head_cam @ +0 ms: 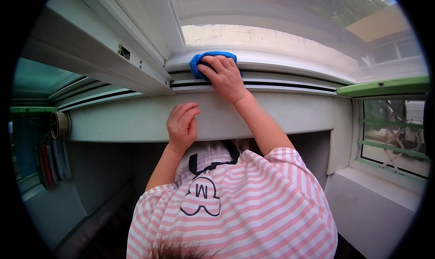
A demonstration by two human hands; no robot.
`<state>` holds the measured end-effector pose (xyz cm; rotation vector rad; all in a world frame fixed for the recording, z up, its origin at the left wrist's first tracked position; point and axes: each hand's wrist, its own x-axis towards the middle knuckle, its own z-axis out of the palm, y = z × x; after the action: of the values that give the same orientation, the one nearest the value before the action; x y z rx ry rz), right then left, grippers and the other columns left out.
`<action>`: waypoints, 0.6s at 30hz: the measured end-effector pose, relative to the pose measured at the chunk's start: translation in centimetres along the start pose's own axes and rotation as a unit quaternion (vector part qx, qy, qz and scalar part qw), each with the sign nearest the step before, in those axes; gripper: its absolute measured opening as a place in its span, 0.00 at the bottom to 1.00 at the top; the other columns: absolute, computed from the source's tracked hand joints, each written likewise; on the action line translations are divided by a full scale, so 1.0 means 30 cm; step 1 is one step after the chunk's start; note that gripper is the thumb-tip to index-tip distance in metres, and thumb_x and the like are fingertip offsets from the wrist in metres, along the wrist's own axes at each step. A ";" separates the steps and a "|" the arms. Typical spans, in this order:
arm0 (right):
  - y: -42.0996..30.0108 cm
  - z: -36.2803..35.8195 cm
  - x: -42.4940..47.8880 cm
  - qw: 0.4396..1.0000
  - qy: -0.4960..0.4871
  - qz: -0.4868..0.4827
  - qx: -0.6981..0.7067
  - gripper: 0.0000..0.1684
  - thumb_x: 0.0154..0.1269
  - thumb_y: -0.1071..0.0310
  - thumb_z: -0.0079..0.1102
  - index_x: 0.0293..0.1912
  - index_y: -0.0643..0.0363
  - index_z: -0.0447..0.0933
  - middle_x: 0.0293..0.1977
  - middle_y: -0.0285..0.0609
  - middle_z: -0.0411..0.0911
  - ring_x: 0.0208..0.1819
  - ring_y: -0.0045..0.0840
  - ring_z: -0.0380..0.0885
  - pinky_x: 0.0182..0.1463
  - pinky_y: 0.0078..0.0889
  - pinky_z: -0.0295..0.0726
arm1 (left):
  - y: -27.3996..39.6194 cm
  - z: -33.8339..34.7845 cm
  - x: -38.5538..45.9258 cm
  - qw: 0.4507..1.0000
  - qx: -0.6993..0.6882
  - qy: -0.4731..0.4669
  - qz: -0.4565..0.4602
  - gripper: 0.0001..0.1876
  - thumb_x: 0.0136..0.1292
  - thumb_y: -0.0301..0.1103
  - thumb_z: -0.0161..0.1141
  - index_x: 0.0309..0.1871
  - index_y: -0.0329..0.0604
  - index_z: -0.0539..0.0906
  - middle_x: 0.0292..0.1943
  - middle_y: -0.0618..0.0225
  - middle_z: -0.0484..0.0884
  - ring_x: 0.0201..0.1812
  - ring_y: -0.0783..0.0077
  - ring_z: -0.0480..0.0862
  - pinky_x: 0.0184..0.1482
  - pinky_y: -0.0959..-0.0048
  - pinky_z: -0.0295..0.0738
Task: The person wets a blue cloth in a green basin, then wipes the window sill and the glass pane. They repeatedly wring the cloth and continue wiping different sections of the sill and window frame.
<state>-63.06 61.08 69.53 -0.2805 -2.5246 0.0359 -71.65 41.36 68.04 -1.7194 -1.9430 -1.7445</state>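
My right hand (224, 75) presses a folded blue cloth (195, 64) onto the white sliding-window frame (278, 63). The fingers spread over the cloth, which sits across the back rail and part of the dark track groove (292, 86). Closer to my body, my left hand (181, 124) hovers over the pale window sill (122, 119). Its fingers are loosely curled, and nothing shows in them. The palm side is partly hidden.
A thick white window post (112, 48) rises just left of the cloth. Green-framed windows (394, 85) stand at the right. At the left are upright books (51, 163) and a round container (60, 124). Behind the rail is a large glass pane (258, 10).
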 end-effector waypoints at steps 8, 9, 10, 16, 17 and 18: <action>0.494 -0.333 -0.395 0.931 0.188 0.257 -0.178 0.21 0.53 0.67 0.71 0.47 0.53 0.76 0.52 0.43 0.72 0.53 0.41 0.71 0.58 0.43 0.71 | 0.018 0.246 0.182 0.996 -0.063 -0.032 0.062 0.13 0.49 0.12 0.56 0.37 0.37 0.83 0.41 0.60 0.86 0.41 0.57 0.85 0.42 0.66 0.80; 0.530 -0.359 -0.427 0.908 0.235 0.290 -0.191 0.19 0.58 0.66 0.70 0.48 0.56 0.76 0.53 0.47 0.71 0.54 0.44 0.71 0.59 0.45 0.70 | 0.029 0.279 0.210 0.994 -0.072 -0.036 0.075 0.13 0.49 0.12 0.56 0.37 0.36 0.83 0.41 0.59 0.86 0.41 0.57 0.85 0.42 0.67 0.80; 0.561 -0.373 -0.453 0.871 0.287 0.367 -0.156 0.18 0.61 0.65 0.67 0.49 0.58 0.75 0.54 0.50 0.71 0.54 0.45 0.70 0.59 0.45 0.70 | 0.043 0.310 0.233 0.992 -0.077 -0.044 0.085 0.12 0.50 0.12 0.56 0.36 0.36 0.83 0.40 0.59 0.86 0.41 0.57 0.85 0.42 0.66 0.80; 0.536 -0.257 -0.352 0.782 0.367 0.502 -0.048 0.29 0.71 0.67 0.52 0.67 0.67 0.61 0.69 0.62 0.58 0.69 0.54 0.59 0.73 0.47 0.58 | 0.093 0.495 0.352 0.987 -0.054 -0.102 0.110 0.12 0.51 0.14 0.58 0.39 0.36 0.83 0.46 0.57 0.85 0.48 0.54 0.84 0.50 0.61 0.80; 0.529 -0.246 -0.361 0.789 0.358 0.496 -0.049 0.31 0.71 0.69 0.51 0.69 0.69 0.58 0.70 0.63 0.56 0.70 0.54 0.58 0.74 0.47 0.56 | 0.107 0.528 0.369 0.983 -0.038 -0.120 0.134 0.13 0.52 0.15 0.58 0.41 0.36 0.83 0.49 0.57 0.84 0.51 0.54 0.83 0.53 0.60 0.79; 0.545 -0.276 -0.360 0.789 0.378 0.484 -0.013 0.27 0.70 0.72 0.48 0.66 0.68 0.61 0.68 0.60 0.60 0.69 0.53 0.60 0.73 0.47 0.57 | 0.113 0.559 0.385 0.978 -0.022 -0.135 0.156 0.13 0.52 0.16 0.59 0.42 0.37 0.83 0.51 0.56 0.84 0.54 0.53 0.83 0.56 0.60 0.78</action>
<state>-46.57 74.52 68.87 -1.2867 -1.3689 0.2378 -63.74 60.15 71.25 -2.2352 -1.6058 -1.5212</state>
